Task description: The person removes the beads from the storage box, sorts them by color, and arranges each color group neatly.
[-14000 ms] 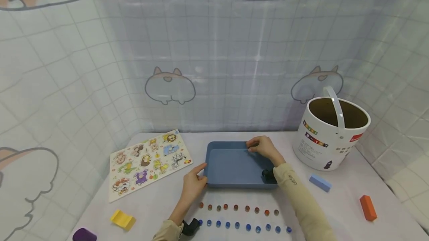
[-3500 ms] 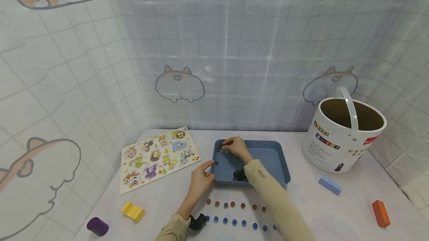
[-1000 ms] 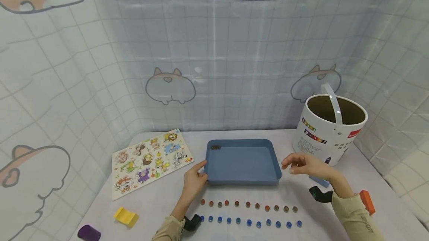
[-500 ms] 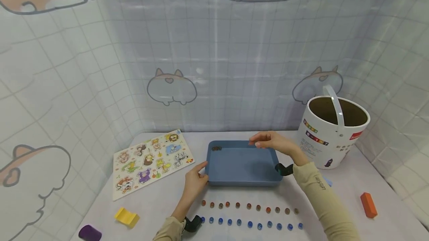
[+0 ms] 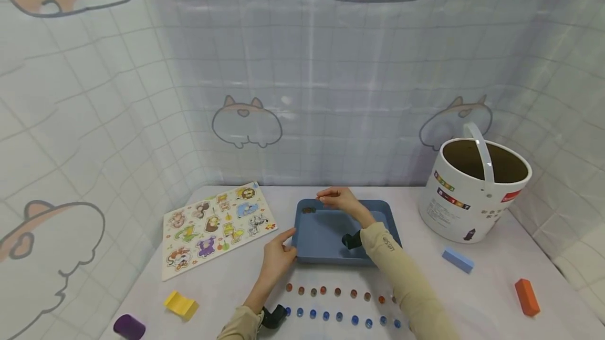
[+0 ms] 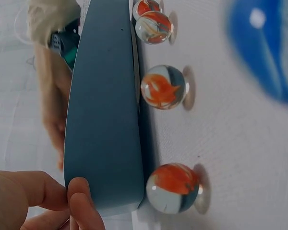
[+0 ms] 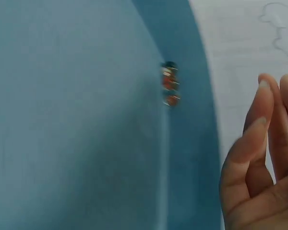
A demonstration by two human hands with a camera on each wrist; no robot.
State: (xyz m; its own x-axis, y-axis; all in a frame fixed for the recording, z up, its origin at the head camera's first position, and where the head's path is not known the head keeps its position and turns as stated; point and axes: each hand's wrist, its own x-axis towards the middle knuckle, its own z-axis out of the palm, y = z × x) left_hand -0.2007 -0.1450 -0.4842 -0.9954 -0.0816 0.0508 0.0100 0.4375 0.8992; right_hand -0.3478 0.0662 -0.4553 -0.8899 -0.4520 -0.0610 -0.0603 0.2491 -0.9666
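My left hand (image 5: 278,256) grips the near left side of the blue-grey tray (image 5: 321,240); up close, the fingers (image 6: 81,201) bend at the tray's rim. Over the tray's back left part is my right hand (image 5: 342,201), thumb and fingertips drawn together. In the right wrist view its fingers (image 7: 249,139) stand beside the rim; I cannot tell whether a marble is hidden between them. A few orange-and-green glass marbles (image 7: 170,84) sit in line against the tray's back wall, near the left corner. Before the tray lie a row of orange-swirled marbles (image 6: 164,87) and a row of blue marbles (image 5: 339,317).
An animal puzzle board (image 5: 215,229) lies left of the tray. A yellow block (image 5: 181,306) and a purple cylinder (image 5: 129,327) are at the front left. On the right stand a white bucket (image 5: 468,198), a blue block (image 5: 457,260) and an orange block (image 5: 527,297).
My right hand has swung from beyond the tray's right side, across it to the back left. Compared with 14 seconds ago, marbles now sit in that corner. The left hand has stayed at the tray.
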